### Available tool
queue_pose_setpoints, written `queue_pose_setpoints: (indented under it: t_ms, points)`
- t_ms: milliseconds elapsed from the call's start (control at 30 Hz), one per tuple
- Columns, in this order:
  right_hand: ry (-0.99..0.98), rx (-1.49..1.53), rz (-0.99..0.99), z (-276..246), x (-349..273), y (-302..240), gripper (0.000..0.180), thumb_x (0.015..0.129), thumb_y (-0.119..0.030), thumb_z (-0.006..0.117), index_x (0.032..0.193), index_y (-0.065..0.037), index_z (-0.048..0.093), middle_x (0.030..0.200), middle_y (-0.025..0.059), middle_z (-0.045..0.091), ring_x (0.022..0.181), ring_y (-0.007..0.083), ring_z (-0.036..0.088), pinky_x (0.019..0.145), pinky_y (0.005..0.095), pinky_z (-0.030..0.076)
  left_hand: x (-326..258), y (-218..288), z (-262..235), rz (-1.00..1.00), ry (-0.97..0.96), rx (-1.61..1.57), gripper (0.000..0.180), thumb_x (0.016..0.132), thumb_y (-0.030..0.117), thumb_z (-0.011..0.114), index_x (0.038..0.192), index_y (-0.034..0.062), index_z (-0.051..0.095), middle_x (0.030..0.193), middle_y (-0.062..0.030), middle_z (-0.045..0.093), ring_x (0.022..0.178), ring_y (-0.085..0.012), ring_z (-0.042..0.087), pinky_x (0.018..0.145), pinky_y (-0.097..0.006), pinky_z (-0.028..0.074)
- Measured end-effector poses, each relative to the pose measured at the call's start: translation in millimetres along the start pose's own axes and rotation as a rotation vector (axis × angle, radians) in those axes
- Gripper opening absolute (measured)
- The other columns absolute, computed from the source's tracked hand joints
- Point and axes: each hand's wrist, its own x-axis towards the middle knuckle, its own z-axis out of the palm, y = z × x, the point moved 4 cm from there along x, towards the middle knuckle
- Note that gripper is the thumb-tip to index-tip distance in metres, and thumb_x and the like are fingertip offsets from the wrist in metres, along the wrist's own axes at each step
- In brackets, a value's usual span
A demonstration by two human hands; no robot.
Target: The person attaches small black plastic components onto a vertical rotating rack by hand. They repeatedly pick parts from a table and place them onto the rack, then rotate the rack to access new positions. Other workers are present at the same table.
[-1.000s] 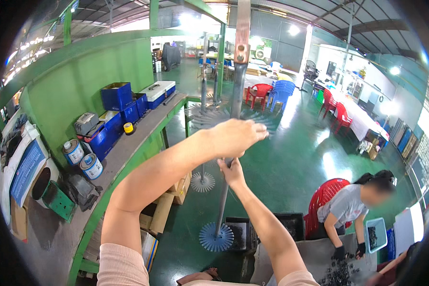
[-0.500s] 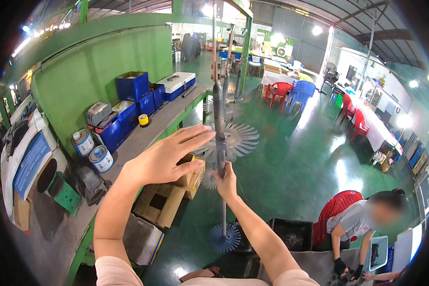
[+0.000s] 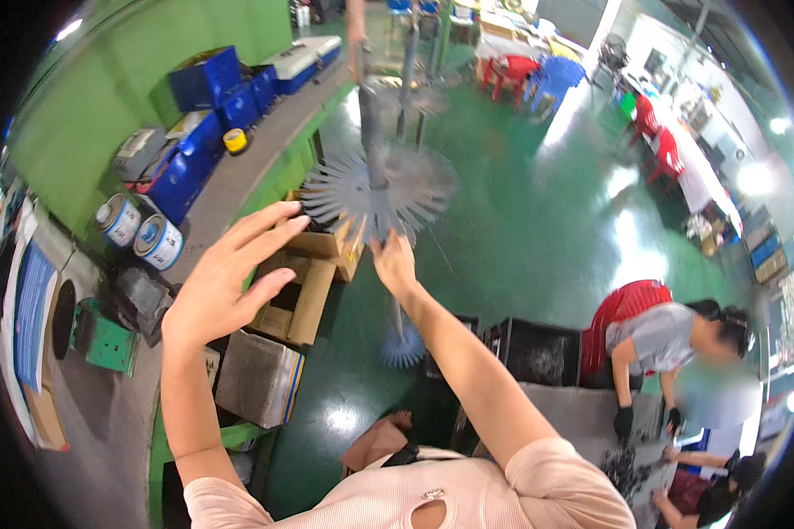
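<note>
– What is on my left?

– A grey workbench (image 3: pixel 238 176) along a green wall (image 3: pixel 71 115), carrying blue crates (image 3: pixel 205 78), a yellow tape roll (image 3: pixel 235 139) and two paint tins (image 3: pixel 141 231). Open cardboard boxes (image 3: pixel 304 286) sit beneath it.

– And on my right?

– A glossy green floor (image 3: pixel 538 220), red plastic chairs (image 3: pixel 657 132), and a seated person in a grey shirt (image 3: pixel 662 335) wearing black gloves.

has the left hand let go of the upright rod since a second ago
Yes. The left hand was closed around the upright rod before; now it is open, fingers spread, down and left of the rod, in front of the cardboard boxes.
</note>
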Motion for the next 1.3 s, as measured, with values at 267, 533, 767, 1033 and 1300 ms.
queue_pose_setpoints:
  t_ms: [267,533,767,1033,1300]
  points:
    - [-0.096,-0.085,0.127,21,30,17,0.051,0.086,-0.031,0.058,0.125,-0.002,0.044,0.119,0.0243,0.054,0.114,0.0363,0.052,0.093,0.0455,0.044,-4,1,26,-0.068,-0.103,-0.02,0.048,0.081,0.013,0.056,0.127,0.0006,0.053,0.134,-0.0173,0.05,0.127,-0.0337,0.045,0.105,-0.038,0.032]
    - [-0.648,-0.256,0.286,-87,-142,122,0.027,0.078,-0.021,0.058,0.1,-0.007,0.062,0.097,0.0176,0.065,0.097,0.0344,0.062,0.081,0.0463,0.051,11,42,117,0.195,-0.563,-0.534,0.053,0.082,0.019,0.059,0.129,-0.0033,0.05,0.13,-0.0207,0.052,0.124,-0.0328,0.047,0.105,-0.041,0.032]
    - [-0.013,-0.306,1.105,-259,-498,202,0.028,0.074,-0.029,0.063,0.098,-0.014,0.065,0.096,0.0126,0.067,0.093,0.0331,0.063,0.077,0.0453,0.05,34,206,337,0.311,-1.3,-0.904,0.042,0.091,0.006,0.052,0.132,-0.0015,0.046,0.134,-0.0115,0.05,0.123,-0.0198,0.048,0.099,-0.032,0.039]
    - [0.851,0.697,1.739,-257,-756,153,0.038,0.08,-0.017,0.07,0.114,-0.009,0.057,0.099,0.0064,0.064,0.088,0.0195,0.064,0.074,0.0389,0.052,-109,428,550,0.371,-1.774,-0.813,0.039,0.092,0.019,0.055,0.128,0.0027,0.053,0.122,-0.0085,0.059,0.109,-0.017,0.056,0.09,-0.028,0.044]
    - [1.117,1.662,1.634,-236,-760,197,0.053,0.085,-0.014,0.061,0.133,-0.001,0.041,0.137,0.0249,0.038,0.109,0.0454,0.054,0.087,0.059,0.047,-155,481,764,0.387,-1.172,-0.291,0.049,0.089,0.041,0.047,0.12,0.0051,0.059,0.116,-0.0199,0.061,0.112,-0.0327,0.056,0.097,-0.038,0.041]
